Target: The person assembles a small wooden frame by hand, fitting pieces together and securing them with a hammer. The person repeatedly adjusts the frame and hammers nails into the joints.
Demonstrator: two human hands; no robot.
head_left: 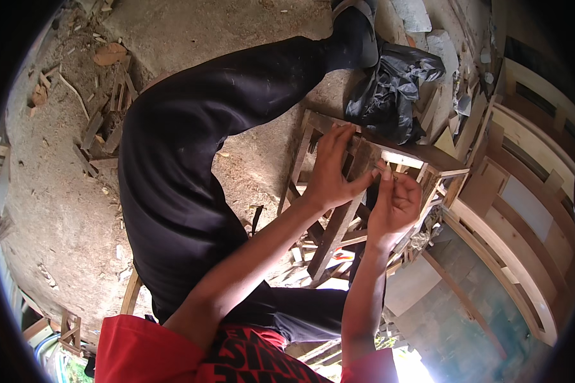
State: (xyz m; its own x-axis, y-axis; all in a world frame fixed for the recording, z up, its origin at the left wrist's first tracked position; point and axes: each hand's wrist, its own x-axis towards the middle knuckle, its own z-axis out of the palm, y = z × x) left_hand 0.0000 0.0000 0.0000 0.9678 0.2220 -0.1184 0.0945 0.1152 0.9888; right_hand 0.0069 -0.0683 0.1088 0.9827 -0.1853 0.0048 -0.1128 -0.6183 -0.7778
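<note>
Wooden frame [364, 155] partly hidden

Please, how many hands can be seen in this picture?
2: the left hand is over the wooden frame, and the right hand is just right of the left one. No others show.

A crumpled black bag [390, 89] sits between a wood-scrap pile [114, 136] and slatted wooden frames [531, 138].

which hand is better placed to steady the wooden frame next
Probably the left hand: it already spreads over the top of the wooden frame, whereas the right hand appears curled into a pinch.
</note>
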